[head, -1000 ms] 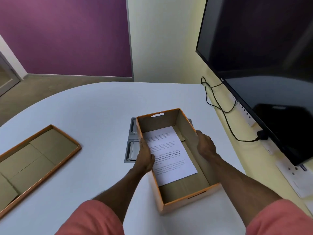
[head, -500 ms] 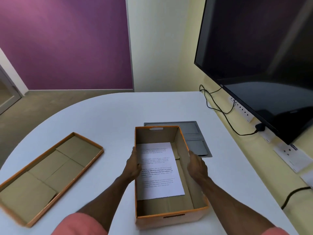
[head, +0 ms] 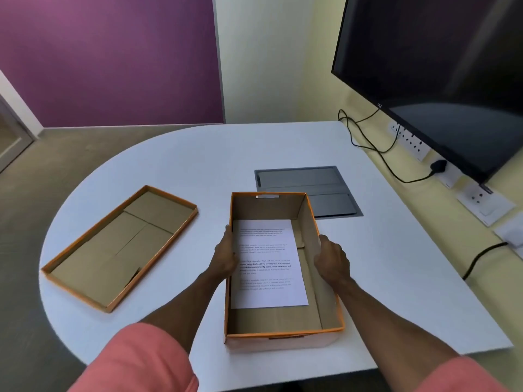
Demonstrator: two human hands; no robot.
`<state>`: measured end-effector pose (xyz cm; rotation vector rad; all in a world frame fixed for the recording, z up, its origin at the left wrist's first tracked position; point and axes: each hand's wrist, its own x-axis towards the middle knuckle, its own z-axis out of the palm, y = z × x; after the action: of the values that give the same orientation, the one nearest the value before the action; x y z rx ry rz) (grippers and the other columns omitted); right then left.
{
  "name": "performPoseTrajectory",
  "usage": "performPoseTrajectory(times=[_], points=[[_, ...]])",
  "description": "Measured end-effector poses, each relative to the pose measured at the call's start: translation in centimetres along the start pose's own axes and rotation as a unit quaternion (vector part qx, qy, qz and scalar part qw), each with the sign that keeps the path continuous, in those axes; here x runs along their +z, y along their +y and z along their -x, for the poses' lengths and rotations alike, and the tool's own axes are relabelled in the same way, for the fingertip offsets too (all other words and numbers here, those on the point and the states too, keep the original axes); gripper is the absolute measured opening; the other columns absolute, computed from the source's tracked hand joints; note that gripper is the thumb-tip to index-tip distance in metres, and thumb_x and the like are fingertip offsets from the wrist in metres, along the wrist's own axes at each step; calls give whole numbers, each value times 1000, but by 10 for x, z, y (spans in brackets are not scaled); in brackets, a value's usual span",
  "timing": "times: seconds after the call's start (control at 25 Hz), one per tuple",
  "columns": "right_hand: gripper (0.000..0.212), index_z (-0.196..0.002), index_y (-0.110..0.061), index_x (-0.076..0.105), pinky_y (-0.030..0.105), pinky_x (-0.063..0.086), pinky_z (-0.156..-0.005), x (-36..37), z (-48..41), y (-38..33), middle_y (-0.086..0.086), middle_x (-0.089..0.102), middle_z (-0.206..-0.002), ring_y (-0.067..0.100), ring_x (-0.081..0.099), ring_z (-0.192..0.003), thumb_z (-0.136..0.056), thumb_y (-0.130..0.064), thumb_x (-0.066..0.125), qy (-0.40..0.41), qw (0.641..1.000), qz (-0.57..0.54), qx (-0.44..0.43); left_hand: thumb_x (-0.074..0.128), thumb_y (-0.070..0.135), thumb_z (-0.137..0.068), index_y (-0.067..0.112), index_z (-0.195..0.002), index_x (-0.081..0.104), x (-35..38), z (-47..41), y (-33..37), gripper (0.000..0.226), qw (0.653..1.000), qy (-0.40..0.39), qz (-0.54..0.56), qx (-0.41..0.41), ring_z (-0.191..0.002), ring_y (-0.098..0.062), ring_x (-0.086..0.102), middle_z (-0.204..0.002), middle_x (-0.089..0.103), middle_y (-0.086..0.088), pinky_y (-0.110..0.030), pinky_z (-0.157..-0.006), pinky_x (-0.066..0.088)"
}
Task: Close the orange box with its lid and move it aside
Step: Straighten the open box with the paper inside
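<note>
The orange box (head: 308,219) stands open near the front of the white table (head: 198,159), with a printed sheet of paper (head: 267,264) lying flat inside it. My left hand (head: 225,257) grips the box's left wall and my right hand (head: 332,258) grips its right wall. The box's lid (head: 119,247) lies upside down on the table to the left, apart from the box, its brown cardboard inside facing up.
A grey flush panel (head: 305,182) is set into the table just behind the box. A large dark screen (head: 441,72) hangs at the right above wall sockets (head: 410,142) and black cables (head: 373,145). The table's curved edge runs along the left.
Both hands have turned the box from a slanted lie to square with me and drawn it off the grey panel. The view has shifted, so the lid shows fully at the left.
</note>
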<state>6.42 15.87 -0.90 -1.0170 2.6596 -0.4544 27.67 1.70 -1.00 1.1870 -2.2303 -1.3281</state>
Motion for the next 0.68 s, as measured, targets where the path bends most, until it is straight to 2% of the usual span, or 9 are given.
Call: performPoseTrajectory(times=[0.12, 0.16, 0.2, 0.32, 0.52, 0.6, 0.68], points=[[45, -134, -5, 46, 44, 55, -91, 1, 7, 3, 19, 62, -126, 39, 61, -113, -90, -1, 54, -4, 1000, -5, -4, 38, 78, -73, 15, -151, 14, 6, 13, -4, 103, 1000, 8, 9, 8, -123, -21, 51, -139, 46, 0, -31, -99, 36], [45, -135, -5, 46, 44, 55, -91, 1, 8, 4, 19, 62, -126, 38, 62, -113, -90, -2, 54, -4, 1000, -9, -6, 37, 80, -71, 14, -150, 16, 10, 15, -5, 105, 1000, 12, 7, 4, -120, -19, 52, -136, 47, 1, -30, -96, 36], [45, -135, -5, 46, 44, 55, -91, 1, 8, 4, 19, 63, -126, 38, 62, -112, -90, -2, 55, -4, 1000, -12, -7, 38, 76, -74, 14, -149, 18, 13, 16, -6, 99, 1000, 16, 9, -3, -119, -20, 53, -135, 49, 0, -29, -94, 37], [45, -134, -4, 46, 43, 56, -89, 1, 7, 5, 18, 63, -125, 38, 63, -110, -90, -1, 56, -2, 1000, -12, -15, 44, 43, -82, 14, -148, 19, 19, 17, -5, 77, 999, 31, 14, -28, -127, -30, 50, -142, 47, -9, -30, -96, 36], [38, -130, -5, 47, 38, 54, -84, -2, 6, 2, 15, 62, -123, 34, 64, -107, -93, -11, 53, 1, 999, 18, -35, 54, 29, -90, 15, -151, 12, 19, 13, -5, 76, 999, 26, -15, -45, -141, -32, 33, -157, 28, -11, -45, -113, 31], [43, -134, -6, 44, 38, 51, -90, -1, 3, -2, 13, 56, -132, 31, 58, -117, -94, -19, 51, 24, 995, 57, -72, 56, 22, -93, 12, -153, 4, 17, 11, -6, 80, 993, 27, -79, -77, -149, -30, 15, -163, 10, -11, -46, -118, 21], [53, -140, -7, 39, 40, 44, -104, 2, -2, -10, 13, 47, -143, 29, 47, -130, -95, -32, 50, 38, 989, 86, -118, 54, 22, -95, 10, -153, -2, 14, 9, -6, 82, 984, 35, -143, -105, -151, -31, 5, -163, -3, -12, -48, -120, 15]])
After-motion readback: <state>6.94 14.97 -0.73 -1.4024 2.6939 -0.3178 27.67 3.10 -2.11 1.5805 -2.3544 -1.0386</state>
